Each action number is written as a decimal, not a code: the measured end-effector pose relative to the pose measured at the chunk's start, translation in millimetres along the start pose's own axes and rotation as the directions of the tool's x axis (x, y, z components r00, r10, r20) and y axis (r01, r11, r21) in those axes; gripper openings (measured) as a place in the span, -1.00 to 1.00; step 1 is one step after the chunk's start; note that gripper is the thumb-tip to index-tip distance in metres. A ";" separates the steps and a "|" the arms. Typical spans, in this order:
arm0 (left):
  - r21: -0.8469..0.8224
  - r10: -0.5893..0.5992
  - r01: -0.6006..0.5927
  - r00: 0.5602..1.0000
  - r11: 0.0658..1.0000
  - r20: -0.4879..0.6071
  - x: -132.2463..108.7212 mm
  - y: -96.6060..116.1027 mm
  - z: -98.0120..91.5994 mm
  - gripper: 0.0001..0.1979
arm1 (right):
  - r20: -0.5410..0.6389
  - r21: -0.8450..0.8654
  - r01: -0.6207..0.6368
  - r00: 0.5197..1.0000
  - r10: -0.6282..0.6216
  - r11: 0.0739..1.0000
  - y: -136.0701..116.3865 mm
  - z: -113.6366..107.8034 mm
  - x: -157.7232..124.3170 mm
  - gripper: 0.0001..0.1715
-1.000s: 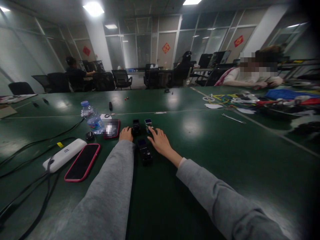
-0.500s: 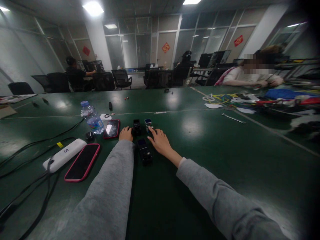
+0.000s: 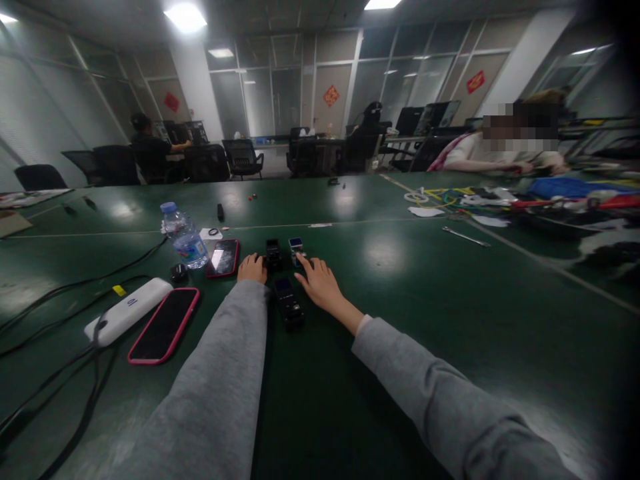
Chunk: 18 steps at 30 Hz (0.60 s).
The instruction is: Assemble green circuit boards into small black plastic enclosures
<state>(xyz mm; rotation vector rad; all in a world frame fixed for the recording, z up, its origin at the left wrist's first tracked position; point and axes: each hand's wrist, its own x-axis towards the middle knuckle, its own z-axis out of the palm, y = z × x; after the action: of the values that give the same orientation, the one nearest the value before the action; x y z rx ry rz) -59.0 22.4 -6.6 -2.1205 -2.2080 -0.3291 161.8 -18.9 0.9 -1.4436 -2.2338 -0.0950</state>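
Three small handheld devices with screens lie close together on the green table. Beside the left black device (image 3: 273, 253) rests my left hand (image 3: 253, 269), fingers forward and slightly apart; whether the fingertips touch it, I cannot tell. My right hand (image 3: 320, 281) is open, its index finger reaching to the lower part of a silvery device (image 3: 296, 245) with a lit bluish screen. Nearer to me, between my wrists, lies a larger black device (image 3: 289, 303), which neither hand holds.
To the left are a water bottle (image 3: 184, 237), a red-edged phone (image 3: 223, 258), a white power bank (image 3: 129, 311), a pink-cased phone (image 3: 165, 327) and black cables (image 3: 90, 400). A wrench (image 3: 466, 236) and a pile of cables (image 3: 540, 200) lie right, before a seated person (image 3: 487, 153).
My hands and the devices keep their places. The seated person at the right has shifted their head and hands slightly.
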 end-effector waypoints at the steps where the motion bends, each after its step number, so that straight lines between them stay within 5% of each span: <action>1: -0.002 0.000 0.000 1.000 1.000 -0.001 -0.6 0.2 -0.7 -0.61 | 0.000 -0.002 0.001 1.000 -0.001 1.000 0.0 -0.1 0.1 -0.41; 18: -0.012 -0.001 0.001 1.000 1.000 -0.019 -3.4 1.6 -2.6 -0.62 | 0.029 -0.005 -0.020 0.999 0.020 1.000 -1.7 -2.0 0.1 -0.41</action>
<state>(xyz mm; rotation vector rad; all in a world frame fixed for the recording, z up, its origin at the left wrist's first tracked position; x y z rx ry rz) -57.4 18.7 -4.5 -2.1137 -2.2024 -0.3622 161.0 -20.2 3.0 -1.4784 -2.2435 -0.0737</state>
